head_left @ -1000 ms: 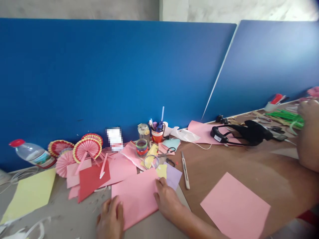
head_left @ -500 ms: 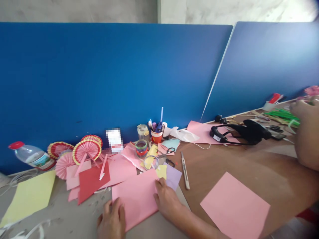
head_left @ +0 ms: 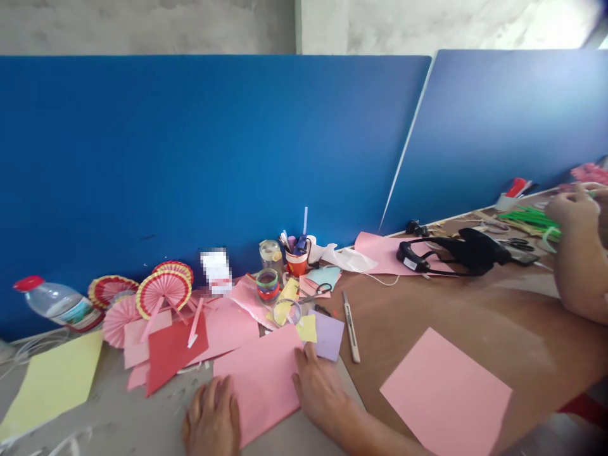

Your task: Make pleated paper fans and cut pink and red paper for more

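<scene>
A pink paper sheet (head_left: 263, 380) lies in front of me on the grey board, its lower edge looking doubled. My left hand (head_left: 212, 415) rests at the left edge of this sheet, fingers stretched out and lying flat. At the right edge is my right hand (head_left: 325, 392), thumb and forefinger apart, their tips touching the paper; its other fingers are partly hidden. A purple paper square (head_left: 327, 335) and a small yellow paper (head_left: 306, 329) lie just beyond the right hand.
A utility knife (head_left: 351, 326) and another pink square (head_left: 446, 389) lie to the right. Paper fans (head_left: 164, 293), a bottle (head_left: 59, 304), tape rolls (head_left: 268, 285) and scissors (head_left: 323, 290) line the back. Another person's hand (head_left: 572, 206) works at far right beside green strips (head_left: 529, 218).
My left hand's fingers have spread a little and lie flatter at the sheet's edge. The right hand stays nearly in place. The view has shifted slightly.
</scene>
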Tool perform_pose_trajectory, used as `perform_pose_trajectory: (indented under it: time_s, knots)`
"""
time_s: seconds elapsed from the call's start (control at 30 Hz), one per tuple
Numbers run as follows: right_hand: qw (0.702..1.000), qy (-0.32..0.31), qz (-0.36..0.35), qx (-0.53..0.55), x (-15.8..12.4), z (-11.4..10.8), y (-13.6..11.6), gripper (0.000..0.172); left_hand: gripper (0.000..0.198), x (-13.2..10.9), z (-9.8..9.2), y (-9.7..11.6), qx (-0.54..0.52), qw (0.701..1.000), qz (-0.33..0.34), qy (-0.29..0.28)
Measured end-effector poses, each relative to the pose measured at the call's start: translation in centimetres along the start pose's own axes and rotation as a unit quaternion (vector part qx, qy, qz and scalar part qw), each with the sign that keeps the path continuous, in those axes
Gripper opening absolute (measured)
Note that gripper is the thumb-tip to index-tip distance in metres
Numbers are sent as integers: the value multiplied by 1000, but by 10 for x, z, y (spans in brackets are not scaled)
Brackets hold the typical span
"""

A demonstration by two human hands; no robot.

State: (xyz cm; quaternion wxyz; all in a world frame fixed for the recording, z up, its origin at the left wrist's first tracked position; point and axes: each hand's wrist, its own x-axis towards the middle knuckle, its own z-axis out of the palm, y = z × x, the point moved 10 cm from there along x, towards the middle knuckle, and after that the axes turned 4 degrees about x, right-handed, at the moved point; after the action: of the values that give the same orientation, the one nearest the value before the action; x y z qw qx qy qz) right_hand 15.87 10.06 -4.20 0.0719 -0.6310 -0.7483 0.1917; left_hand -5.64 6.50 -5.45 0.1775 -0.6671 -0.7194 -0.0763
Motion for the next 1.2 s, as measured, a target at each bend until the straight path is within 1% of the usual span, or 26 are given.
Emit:
perform_pose_trajectory:
  time_s: [0.13, 0.2, 0.23, 0.3, 0.33, 0.4, 0.47, 0.57, 0.67, 0.8, 0.93, 1.07, 1.13, 1.2]
  knots:
    - [995, 88, -39, 19, -10, -21, -5, 34, 37, 0, -5, 5, 19, 1000, 6, 14]
    - [988, 121, -88, 46, -15, -27, -13, 37, 38, 0, -7, 8, 23, 999, 15, 19]
    - [984, 121, -118, 61, -17, -26, -18, 38, 39, 0, -6, 9, 23, 999, 19, 19]
    - [978, 92, -164, 85, -18, -16, -27, 41, 40, 0, -3, 11, 20, 999, 31, 16]
    - [978, 70, -171, 92, -17, -9, -27, 44, 41, 0, -2, 10, 18, 999, 34, 16]
    - [981, 36, -161, 98, -13, 3, -24, 50, 41, 0, 0, 8, 18, 999, 32, 22]
    - [984, 24, -148, 98, -12, 9, -19, 55, 41, 0, 1, 5, 17, 999, 27, 26]
    - [987, 25, -127, 93, -11, 7, -14, 58, 40, 0, 2, 3, 16, 999, 20, 19]
    - [989, 8, -116, 92, -11, 1, -12, 60, 40, -1, 4, 2, 22, 1000, 15, 4]
    - [988, -4, -127, 91, -12, -6, -16, 59, 41, -3, 12, 1, 30, 999, 9, -28]
    - [992, 1, -104, 65, -11, -8, -13, 60, 43, -4, 18, 3, 30, 998, 12, -58]
    - [992, -6, -112, 53, -11, -6, -13, 64, 41, -3, 14, 9, 31, 997, 23, -66]
    - [992, -23, -115, 45, -12, -5, -14, 66, 41, -2, 9, 14, 35, 996, 32, -72]
    - [992, -50, -114, 33, -15, -5, -16, 66, 40, -1, 5, 22, 39, 994, 43, -91]
